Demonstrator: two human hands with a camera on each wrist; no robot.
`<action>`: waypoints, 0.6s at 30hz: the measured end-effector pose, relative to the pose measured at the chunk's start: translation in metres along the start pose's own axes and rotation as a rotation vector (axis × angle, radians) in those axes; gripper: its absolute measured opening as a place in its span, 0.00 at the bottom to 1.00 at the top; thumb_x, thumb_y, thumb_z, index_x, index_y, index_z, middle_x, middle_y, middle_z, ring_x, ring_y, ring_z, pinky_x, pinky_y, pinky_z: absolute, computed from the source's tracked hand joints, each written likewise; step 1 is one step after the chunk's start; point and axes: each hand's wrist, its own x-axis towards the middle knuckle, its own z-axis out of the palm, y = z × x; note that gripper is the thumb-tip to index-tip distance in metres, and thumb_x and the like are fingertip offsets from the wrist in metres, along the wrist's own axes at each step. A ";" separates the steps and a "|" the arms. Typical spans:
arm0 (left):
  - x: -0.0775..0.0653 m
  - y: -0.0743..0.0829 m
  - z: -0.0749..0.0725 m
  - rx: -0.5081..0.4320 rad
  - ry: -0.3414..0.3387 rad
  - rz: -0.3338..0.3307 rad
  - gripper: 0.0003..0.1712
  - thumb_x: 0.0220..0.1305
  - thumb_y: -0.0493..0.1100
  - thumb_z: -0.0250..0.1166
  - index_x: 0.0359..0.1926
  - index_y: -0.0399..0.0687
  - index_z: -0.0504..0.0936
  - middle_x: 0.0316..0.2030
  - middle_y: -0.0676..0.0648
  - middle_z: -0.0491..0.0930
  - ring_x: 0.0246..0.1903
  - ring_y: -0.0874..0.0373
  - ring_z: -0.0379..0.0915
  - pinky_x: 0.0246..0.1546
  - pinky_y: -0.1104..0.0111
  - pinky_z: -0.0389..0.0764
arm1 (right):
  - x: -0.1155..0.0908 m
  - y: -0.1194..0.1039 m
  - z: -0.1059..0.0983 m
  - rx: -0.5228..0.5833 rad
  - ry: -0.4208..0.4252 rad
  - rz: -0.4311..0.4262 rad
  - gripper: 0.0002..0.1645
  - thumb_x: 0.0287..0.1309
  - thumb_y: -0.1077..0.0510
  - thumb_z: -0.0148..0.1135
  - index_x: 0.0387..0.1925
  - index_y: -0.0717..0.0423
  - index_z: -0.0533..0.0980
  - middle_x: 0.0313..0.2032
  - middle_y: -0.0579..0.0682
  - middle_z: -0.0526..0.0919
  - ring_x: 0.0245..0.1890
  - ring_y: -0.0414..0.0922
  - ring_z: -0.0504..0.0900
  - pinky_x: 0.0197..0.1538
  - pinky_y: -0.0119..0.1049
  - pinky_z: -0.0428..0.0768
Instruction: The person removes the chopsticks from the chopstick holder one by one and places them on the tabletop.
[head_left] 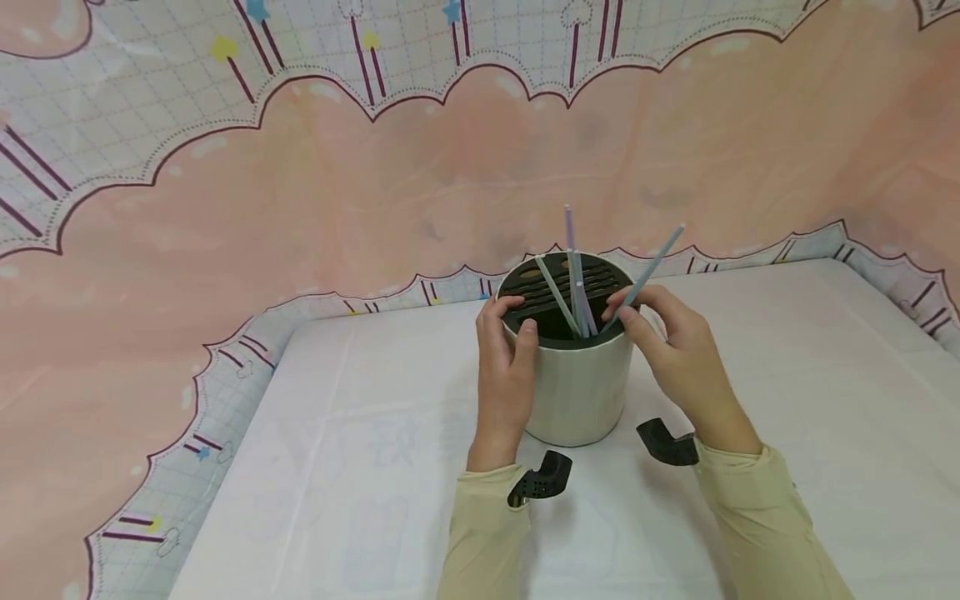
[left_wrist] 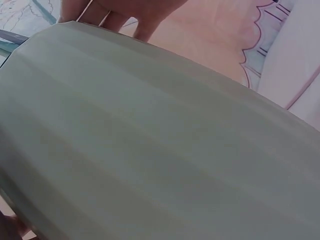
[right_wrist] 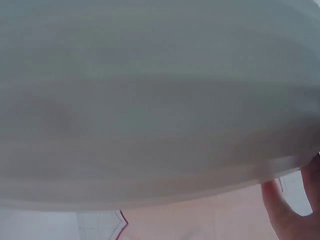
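Note:
A round cream-coloured holder (head_left: 577, 396) with a dark slotted top (head_left: 536, 286) stands on the table. My left hand (head_left: 504, 379) grips its left side, thumb over the front rim and fingers around the slotted edge. At the right rim, my right hand (head_left: 686, 358) pinches a light blue straw (head_left: 658, 260) that leans outward, its lower end at the opening. Several pale straws, among them a purple one (head_left: 569, 225) and a whitish one (head_left: 553, 287), stand in the open front compartment. The ribbed wall (left_wrist: 150, 130) fills most of both wrist views.
A white cloth (head_left: 360, 417) covers the table. Behind it hangs a peach and white patterned backdrop (head_left: 375, 200). Black wrist mounts (head_left: 551, 473) stick out from both sleeves, close in front of the holder.

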 end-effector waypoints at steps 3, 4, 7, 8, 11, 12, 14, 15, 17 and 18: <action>0.000 0.000 0.001 -0.004 -0.007 -0.001 0.21 0.64 0.57 0.45 0.55 0.59 0.62 0.65 0.52 0.49 0.63 0.61 0.46 0.58 0.57 0.57 | 0.001 -0.009 0.000 0.120 0.074 -0.003 0.11 0.60 0.63 0.51 0.44 0.60 0.73 0.37 0.50 0.78 0.48 0.42 0.73 0.52 0.30 0.67; 0.000 0.000 0.001 -0.004 -0.008 0.001 0.21 0.64 0.57 0.45 0.55 0.59 0.62 0.65 0.52 0.49 0.63 0.61 0.47 0.58 0.57 0.57 | 0.001 -0.012 0.000 0.156 0.099 -0.009 0.11 0.60 0.64 0.51 0.44 0.63 0.72 0.37 0.52 0.78 0.47 0.43 0.74 0.52 0.30 0.68; 0.001 0.000 0.001 -0.006 -0.011 0.004 0.21 0.64 0.58 0.45 0.55 0.59 0.62 0.65 0.52 0.49 0.61 0.61 0.49 0.58 0.58 0.58 | 0.002 -0.022 0.000 0.262 0.175 -0.023 0.11 0.58 0.68 0.50 0.43 0.70 0.71 0.38 0.56 0.77 0.43 0.45 0.76 0.51 0.32 0.70; 0.002 0.000 0.001 -0.009 -0.012 0.006 0.21 0.64 0.57 0.45 0.55 0.58 0.62 0.65 0.52 0.49 0.61 0.61 0.50 0.57 0.58 0.58 | 0.003 -0.024 0.000 0.278 0.199 -0.030 0.11 0.58 0.68 0.51 0.43 0.70 0.71 0.38 0.56 0.77 0.42 0.45 0.76 0.50 0.32 0.70; 0.003 0.002 0.001 -0.008 -0.013 0.001 0.21 0.64 0.58 0.45 0.55 0.59 0.62 0.65 0.52 0.49 0.62 0.62 0.48 0.58 0.58 0.58 | 0.004 -0.027 -0.001 0.353 0.254 -0.064 0.11 0.55 0.71 0.53 0.41 0.73 0.71 0.37 0.58 0.78 0.41 0.46 0.77 0.50 0.32 0.70; 0.003 0.002 0.001 -0.007 -0.012 -0.001 0.21 0.64 0.58 0.45 0.55 0.59 0.62 0.65 0.53 0.49 0.63 0.62 0.46 0.58 0.58 0.57 | 0.005 -0.027 -0.002 0.368 0.264 -0.077 0.11 0.54 0.72 0.53 0.41 0.73 0.72 0.37 0.58 0.78 0.41 0.46 0.77 0.49 0.32 0.71; 0.003 0.002 0.001 -0.005 -0.011 -0.003 0.21 0.64 0.58 0.45 0.55 0.58 0.62 0.65 0.53 0.49 0.63 0.62 0.45 0.58 0.57 0.56 | 0.005 -0.027 -0.003 0.414 0.277 -0.107 0.12 0.51 0.74 0.54 0.41 0.73 0.72 0.37 0.58 0.78 0.41 0.48 0.76 0.49 0.33 0.71; 0.003 0.002 0.001 -0.003 -0.011 -0.006 0.21 0.64 0.58 0.45 0.55 0.58 0.62 0.65 0.53 0.49 0.63 0.62 0.44 0.59 0.57 0.56 | 0.006 -0.025 -0.004 0.444 0.287 -0.119 0.13 0.50 0.75 0.55 0.41 0.74 0.72 0.37 0.58 0.78 0.41 0.48 0.76 0.49 0.34 0.71; 0.004 0.002 0.000 -0.002 -0.011 -0.010 0.21 0.64 0.58 0.45 0.55 0.59 0.62 0.65 0.53 0.49 0.62 0.62 0.46 0.58 0.58 0.57 | 0.008 -0.023 -0.006 0.496 0.316 -0.131 0.15 0.48 0.76 0.56 0.41 0.74 0.72 0.36 0.58 0.78 0.41 0.50 0.75 0.50 0.36 0.70; 0.004 0.002 0.000 -0.002 -0.011 -0.012 0.21 0.64 0.58 0.45 0.56 0.59 0.62 0.65 0.53 0.49 0.62 0.62 0.48 0.58 0.58 0.58 | 0.008 -0.021 -0.008 0.524 0.338 -0.134 0.15 0.47 0.77 0.56 0.41 0.75 0.72 0.36 0.58 0.78 0.41 0.51 0.74 0.50 0.37 0.70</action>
